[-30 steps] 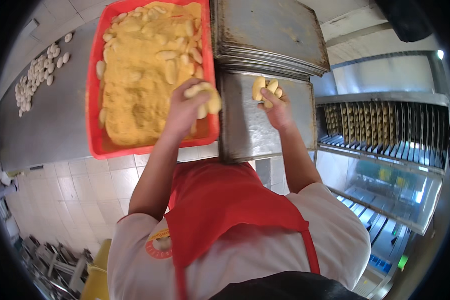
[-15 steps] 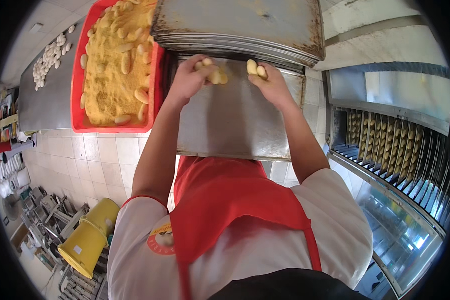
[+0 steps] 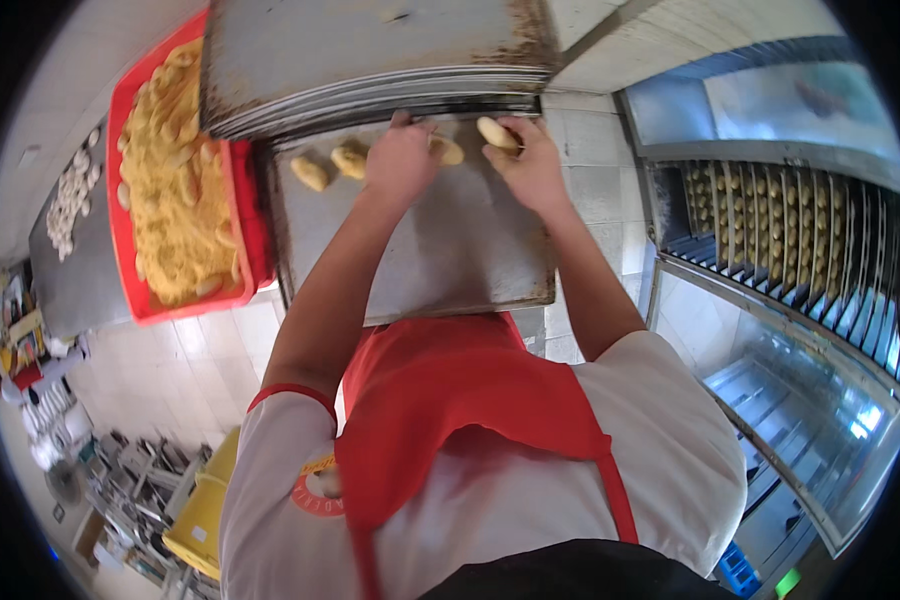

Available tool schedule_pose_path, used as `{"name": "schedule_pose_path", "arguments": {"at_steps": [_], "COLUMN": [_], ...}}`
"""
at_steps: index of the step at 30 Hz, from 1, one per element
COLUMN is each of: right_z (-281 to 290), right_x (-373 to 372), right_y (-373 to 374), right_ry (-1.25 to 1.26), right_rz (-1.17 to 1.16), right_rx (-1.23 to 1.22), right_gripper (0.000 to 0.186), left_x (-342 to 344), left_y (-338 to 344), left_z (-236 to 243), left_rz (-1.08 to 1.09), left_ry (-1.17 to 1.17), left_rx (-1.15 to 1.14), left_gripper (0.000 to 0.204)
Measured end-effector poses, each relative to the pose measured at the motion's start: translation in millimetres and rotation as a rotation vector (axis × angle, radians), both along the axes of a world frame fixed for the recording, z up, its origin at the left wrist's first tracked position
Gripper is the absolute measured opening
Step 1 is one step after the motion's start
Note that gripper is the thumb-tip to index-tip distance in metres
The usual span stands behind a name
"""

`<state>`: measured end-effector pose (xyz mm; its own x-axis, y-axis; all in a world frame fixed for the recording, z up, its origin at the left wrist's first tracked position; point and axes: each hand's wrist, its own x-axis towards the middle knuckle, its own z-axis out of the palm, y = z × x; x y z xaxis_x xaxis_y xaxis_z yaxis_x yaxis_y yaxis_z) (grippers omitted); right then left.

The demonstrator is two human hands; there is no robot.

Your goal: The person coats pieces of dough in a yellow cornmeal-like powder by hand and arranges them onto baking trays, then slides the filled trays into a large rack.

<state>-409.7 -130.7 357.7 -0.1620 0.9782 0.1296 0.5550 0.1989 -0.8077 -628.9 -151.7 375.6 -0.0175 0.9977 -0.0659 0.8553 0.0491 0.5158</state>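
Note:
A metal baking tray (image 3: 450, 250) lies in front of me. On its far left part rest two crumb-coated dough rolls, the outer dough roll (image 3: 309, 173) and the inner dough roll (image 3: 349, 159). My left hand (image 3: 402, 165) is low over the tray's far edge, its fingers curled and partly hidden, with a dough roll (image 3: 448, 150) at the fingers' right side. To the right, my right hand (image 3: 530, 160) is closed around a pale dough roll (image 3: 496, 132) pinched between thumb and fingers, above the tray's far right corner.
A stack of rust-edged trays (image 3: 380, 60) rises behind the tray. To the left stands a red tub (image 3: 130, 270) of yellow crumbs and dough rolls. More white dough pieces (image 3: 73, 190) lie on a grey table. A rack of filled trays (image 3: 770, 230) stands in an open cabinet on the right.
The head view has turned, shifting the trays and tub leftward. Two dough rolls from my left hand now lie on the tray. My hands stay near its far edge.

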Motion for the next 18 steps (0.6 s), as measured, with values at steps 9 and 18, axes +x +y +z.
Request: {"name": "schedule_pose_path", "arguments": {"at_steps": [9, 18], "right_z": [-19.0, -9.2], "right_x": [12.5, 2.2], "right_y": [-5.9, -14.0], "right_ry": [-0.189, -0.371], "right_rz": [0.028, -0.027], "right_rx": [0.282, 0.374], "right_gripper": [0.038, 0.034], "left_x": [-54.2, -239.0], "left_y": [-38.7, -192.4], "left_z": [39.0, 92.6], "left_rz": [0.160, 0.869], "left_ry": [-0.299, -1.683], "left_rx": [0.141, 0.219], "left_gripper": [0.041, 0.035]}}
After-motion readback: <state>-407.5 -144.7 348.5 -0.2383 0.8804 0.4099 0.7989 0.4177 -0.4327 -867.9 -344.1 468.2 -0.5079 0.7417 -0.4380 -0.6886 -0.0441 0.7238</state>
